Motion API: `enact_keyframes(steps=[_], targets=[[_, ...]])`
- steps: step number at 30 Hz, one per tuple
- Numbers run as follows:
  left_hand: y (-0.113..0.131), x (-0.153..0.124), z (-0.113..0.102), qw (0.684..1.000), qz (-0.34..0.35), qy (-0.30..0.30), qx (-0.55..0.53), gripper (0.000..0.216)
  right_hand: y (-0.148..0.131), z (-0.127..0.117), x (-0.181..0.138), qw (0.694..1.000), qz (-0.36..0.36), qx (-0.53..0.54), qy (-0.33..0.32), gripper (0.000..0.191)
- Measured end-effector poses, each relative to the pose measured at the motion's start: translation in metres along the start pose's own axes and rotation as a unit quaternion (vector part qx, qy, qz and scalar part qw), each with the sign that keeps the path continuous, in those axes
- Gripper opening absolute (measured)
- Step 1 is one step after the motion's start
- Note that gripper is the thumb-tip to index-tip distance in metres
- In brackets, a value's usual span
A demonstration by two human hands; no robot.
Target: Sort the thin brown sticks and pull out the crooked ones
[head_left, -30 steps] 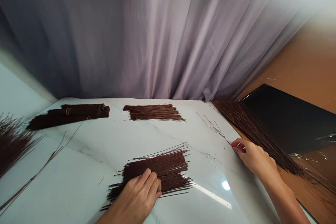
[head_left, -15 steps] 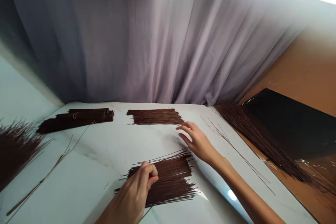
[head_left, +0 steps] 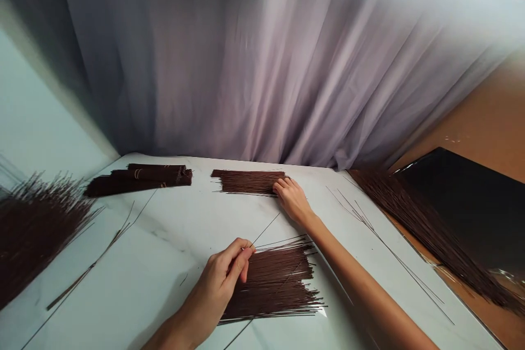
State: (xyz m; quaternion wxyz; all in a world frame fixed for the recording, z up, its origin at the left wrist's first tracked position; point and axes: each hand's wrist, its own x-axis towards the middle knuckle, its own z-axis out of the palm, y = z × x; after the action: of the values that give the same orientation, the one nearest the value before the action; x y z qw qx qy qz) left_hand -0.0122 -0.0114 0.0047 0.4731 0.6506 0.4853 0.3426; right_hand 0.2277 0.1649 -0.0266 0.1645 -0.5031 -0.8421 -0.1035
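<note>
A wide pile of thin dark brown incense sticks (head_left: 279,279) lies on the white table in front of me. My left hand (head_left: 229,279) is above its left end, thumb and fingers pinched on a single incense stick (head_left: 266,228) that points up and to the right. Farther back is a smaller flat row of incense sticks (head_left: 250,181). My right hand (head_left: 292,195) reaches to that row's right end, its fingers curled down onto the stick ends. Its fingertips are partly hidden.
Banded bundles (head_left: 139,179) lie at the back left, with a large blurred heap of sticks (head_left: 45,229) nearer. Loose sticks (head_left: 90,265) lie left, others (head_left: 385,243) right. A long stack (head_left: 430,235) runs beside black sheeting (head_left: 463,197). A grey curtain (head_left: 246,65) hangs behind.
My right hand has moved forward from open above the table to the far row, its fingers now curled. The left hand has turned, showing a stick in its pinch. The view has shifted slightly.
</note>
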Motion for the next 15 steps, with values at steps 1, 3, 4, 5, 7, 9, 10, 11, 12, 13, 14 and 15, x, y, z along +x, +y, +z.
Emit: enact_keyframes(steps=[1,3,4,5,7,9,10,11,12,13,14,15], targets=[[-0.001,0.000,0.000,1.000,-0.002,-0.003,-0.011,0.038,0.001,-0.003,-0.003,1.000,-0.002,0.002,0.008,0.020],[-0.002,0.001,0.000,0.999,-0.009,-0.006,-0.033,0.039,0.003,-0.011,-0.011,0.999,0.002,0.010,0.031,0.023],[-0.004,0.001,0.000,0.999,-0.012,-0.004,-0.045,0.039,0.004,-0.017,-0.017,0.999,0.008,0.016,0.047,0.024],[-0.005,0.002,0.000,0.998,-0.016,-0.002,-0.058,0.039,0.002,-0.024,-0.024,0.997,0.016,0.024,0.066,0.025],[-0.009,0.004,-0.001,0.996,-0.026,0.001,-0.089,0.036,-0.007,-0.041,-0.044,0.992,0.032,0.041,0.111,0.024],[-0.012,0.007,-0.001,0.991,-0.039,-0.003,-0.126,0.031,-0.027,-0.059,-0.068,0.981,0.046,0.098,0.160,0.020],[-0.013,0.008,-0.002,0.988,-0.046,-0.011,-0.147,0.029,-0.041,-0.067,-0.081,0.968,0.052,0.158,0.186,0.016],[-0.013,0.008,-0.002,0.984,-0.054,-0.022,-0.169,0.028,-0.056,-0.074,-0.094,0.955,0.052,0.220,0.190,0.013],[-0.013,0.009,-0.001,0.979,-0.061,-0.036,-0.192,0.027,-0.071,-0.079,-0.105,0.948,0.047,0.260,0.180,0.012],[-0.011,0.009,-0.001,0.973,-0.068,-0.050,-0.216,0.025,-0.085,-0.083,-0.115,0.943,0.046,0.279,0.175,0.013],[-0.010,0.009,-0.001,0.967,-0.072,-0.059,-0.237,0.023,-0.098,-0.085,-0.123,0.942,0.045,0.285,0.171,0.014],[-0.008,0.008,0.000,0.962,-0.075,-0.064,-0.254,0.022,-0.108,-0.085,-0.128,0.943,0.046,0.283,0.169,0.015]])
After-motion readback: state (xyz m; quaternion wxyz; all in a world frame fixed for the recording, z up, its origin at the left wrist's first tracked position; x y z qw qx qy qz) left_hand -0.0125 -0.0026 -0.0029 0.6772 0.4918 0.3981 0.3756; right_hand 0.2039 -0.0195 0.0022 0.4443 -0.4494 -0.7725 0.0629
